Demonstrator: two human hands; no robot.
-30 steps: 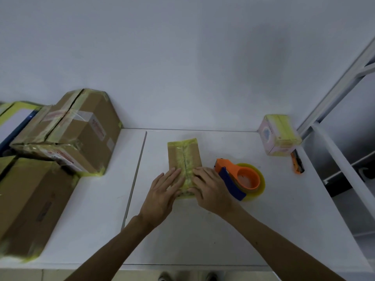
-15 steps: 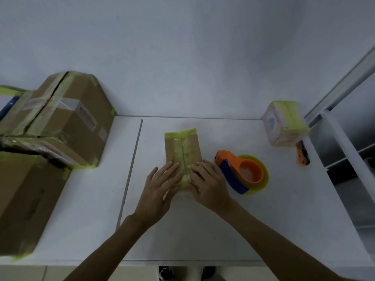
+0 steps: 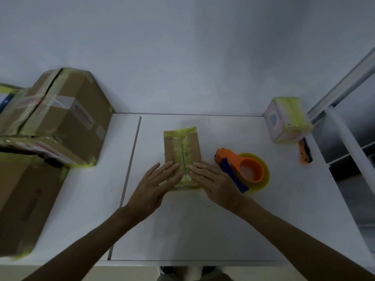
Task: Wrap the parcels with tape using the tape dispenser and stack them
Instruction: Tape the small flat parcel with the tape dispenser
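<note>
Now my left hand (image 3: 154, 187) and right hand (image 3: 215, 183) press flat on the parcel (image 3: 170, 148). Uneven pressure could crease its tape seam (image 3: 183, 157).

The flat parcel (image 3: 182, 147) is matt brown paper under crinkled, glossy yellow tape. At 3 o'clock from it, the tape dispenser (image 3: 233, 174) is smooth orange and blue plastic. At 9 o'clock, the cardboard boxes (image 3: 77, 130) look matt, banded with shiny tape. The white table (image 3: 203, 230) is smooth and matt.
</note>
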